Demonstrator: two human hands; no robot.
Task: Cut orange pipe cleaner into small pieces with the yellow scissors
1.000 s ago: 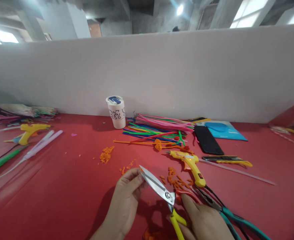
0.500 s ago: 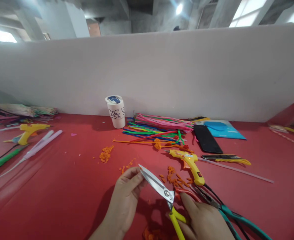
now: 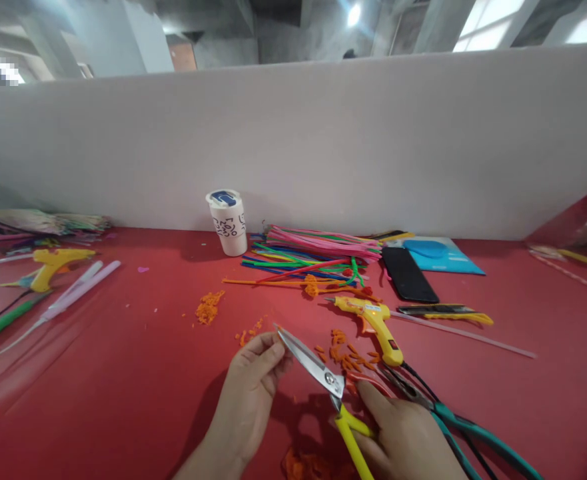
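My right hand (image 3: 403,433) grips a pair of scissors (image 3: 313,360) by the handles, one yellow and one red. The blades point up and left and lie nearly together. At their tip, my left hand (image 3: 253,380) is closed in a pinch, with a small orange piece (image 3: 277,327) just showing at the fingertips. Most of that piece is hidden by fingers and blade. Short orange cut pieces (image 3: 350,353) lie right of the blades. Orange fluff trimmings (image 3: 208,308) form a small heap beyond my left hand, and more orange pieces (image 3: 308,465) lie at the bottom edge.
Beyond the hands lie a yellow glue gun (image 3: 378,323), pliers (image 3: 453,417), a utility knife (image 3: 443,311), a phone (image 3: 410,275) and colourful pipe cleaners (image 3: 318,243). A white cup (image 3: 229,227) stands before the pale partition (image 3: 323,140). Another glue gun (image 3: 50,267) lies left.
The whole view has shifted slightly, so things sit a little further left. Both hands and the scissors keep nearly the same pose, and the orange bit now shows at the blade tip.
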